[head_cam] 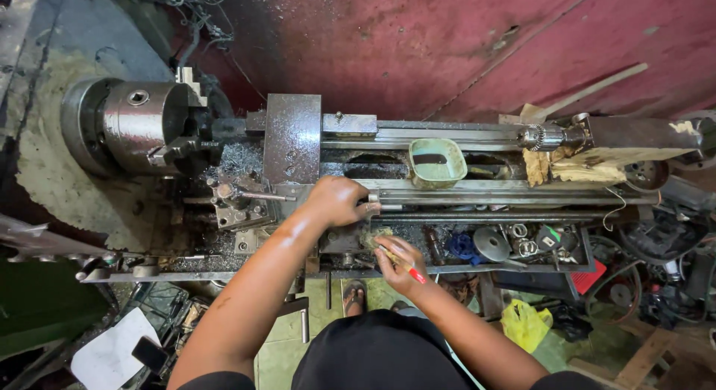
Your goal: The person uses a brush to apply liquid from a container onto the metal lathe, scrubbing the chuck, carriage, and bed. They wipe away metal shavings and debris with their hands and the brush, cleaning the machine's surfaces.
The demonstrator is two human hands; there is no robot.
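left hand [337,200] is closed over a lathe [298,148] handle near the carriage. right hand [399,265] pinches a red-tipped brush [409,269] at the tray [514,265] edge, just below.

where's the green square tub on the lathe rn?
In the head view, the green square plastic tub sits on the lathe bed, right of the grey steel carriage block and up-right of the left hand.
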